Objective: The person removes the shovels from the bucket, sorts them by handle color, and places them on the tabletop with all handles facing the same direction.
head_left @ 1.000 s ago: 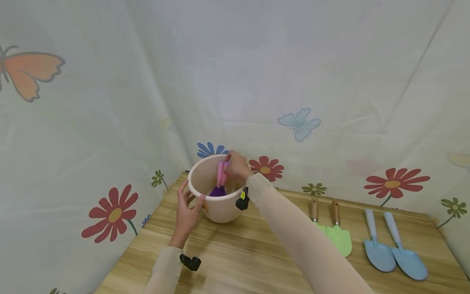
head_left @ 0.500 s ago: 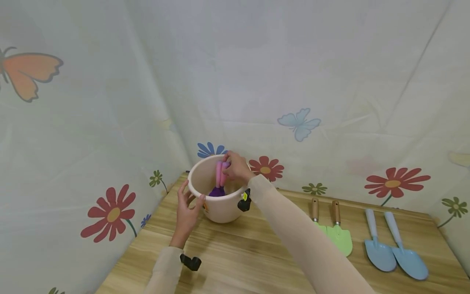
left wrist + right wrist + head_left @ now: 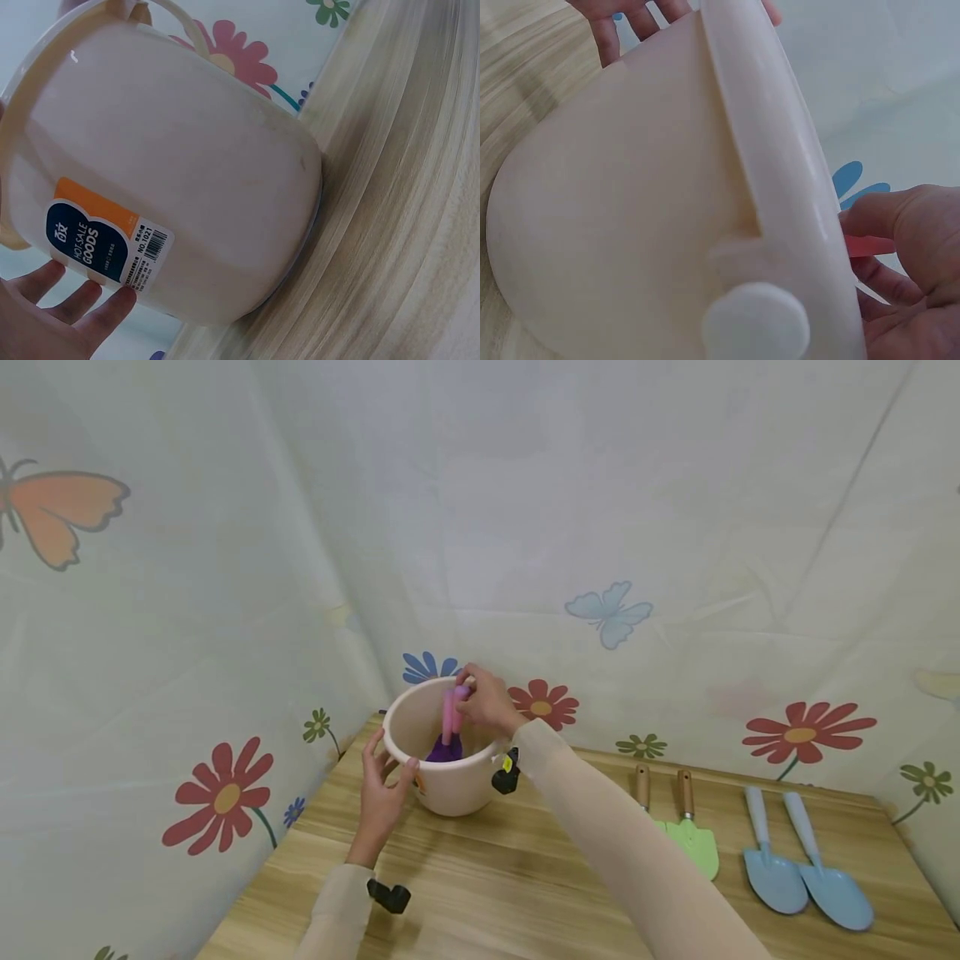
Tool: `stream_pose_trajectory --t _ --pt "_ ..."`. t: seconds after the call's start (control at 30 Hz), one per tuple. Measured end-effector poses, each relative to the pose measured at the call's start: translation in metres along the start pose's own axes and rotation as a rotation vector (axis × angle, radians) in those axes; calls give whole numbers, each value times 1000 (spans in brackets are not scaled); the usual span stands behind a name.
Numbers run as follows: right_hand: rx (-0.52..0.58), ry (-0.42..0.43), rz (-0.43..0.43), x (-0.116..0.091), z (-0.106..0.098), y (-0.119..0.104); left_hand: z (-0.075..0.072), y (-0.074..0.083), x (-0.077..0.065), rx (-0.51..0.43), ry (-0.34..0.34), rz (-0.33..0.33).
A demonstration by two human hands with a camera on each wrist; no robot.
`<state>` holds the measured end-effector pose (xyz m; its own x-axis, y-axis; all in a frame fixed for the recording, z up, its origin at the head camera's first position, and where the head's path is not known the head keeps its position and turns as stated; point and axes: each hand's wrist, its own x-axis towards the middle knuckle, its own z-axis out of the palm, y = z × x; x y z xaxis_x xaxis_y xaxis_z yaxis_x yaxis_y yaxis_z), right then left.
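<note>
A cream bucket (image 3: 453, 789) stands on the wooden table with a label on its side, seen close in the left wrist view. My left hand (image 3: 382, 797) holds it at the near left, thumb and fingers spread about the wall just below the rim. Inside lean two pink-handled garden tools (image 3: 447, 718) with purple heads (image 3: 446, 750); the bucket's wall hides their lower ends. My right hand (image 3: 486, 700) reaches over the right part of the rim and pinches the upper end of the right-hand handle. In the right wrist view, a bit of pink handle (image 3: 868, 246) shows by those fingers.
To the right on the table (image 3: 480, 893) lie two green hand shovels (image 3: 693, 847) with wooden handles, partly behind my right sleeve. Beyond them are two blue trowels (image 3: 776, 881). A flower-printed cloth (image 3: 480, 527) hangs along the back and left edges.
My right hand has shifted slightly up and right at the rim, and the pinched handle has moved a little with it. The left hand and the bucket stay in place.
</note>
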<state>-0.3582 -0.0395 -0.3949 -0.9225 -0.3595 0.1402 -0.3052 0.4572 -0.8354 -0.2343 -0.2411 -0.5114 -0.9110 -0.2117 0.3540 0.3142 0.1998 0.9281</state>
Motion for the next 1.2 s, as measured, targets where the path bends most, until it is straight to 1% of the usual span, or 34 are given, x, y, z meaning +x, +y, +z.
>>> stream_pose_trajectory --t 0.17,0.3,0.53,0.77,0.93,1.03,1.2 --pt "-19 15 -11 -2 -5 -2 1 -2 -1 10 18 2" --pt "-50 34 -36 -2 -10 -3 1 -1 0 17 19 8" --pt "-48 48 -83 -1 -12 -5 -2 -4 -1 26 31 -2" --pt "-70 56 -147 1 -13 -24 -2 -2 -1 20 24 9" --pt "-123 75 -201 3 -11 -37 -1 -1 -2 9 9 2" --pt "-133 89 -216 4 -8 -43 0 -1 -2 11 6 3" --pt "-110 97 -214 2 -5 -52 0 -2 -1 11 11 5"
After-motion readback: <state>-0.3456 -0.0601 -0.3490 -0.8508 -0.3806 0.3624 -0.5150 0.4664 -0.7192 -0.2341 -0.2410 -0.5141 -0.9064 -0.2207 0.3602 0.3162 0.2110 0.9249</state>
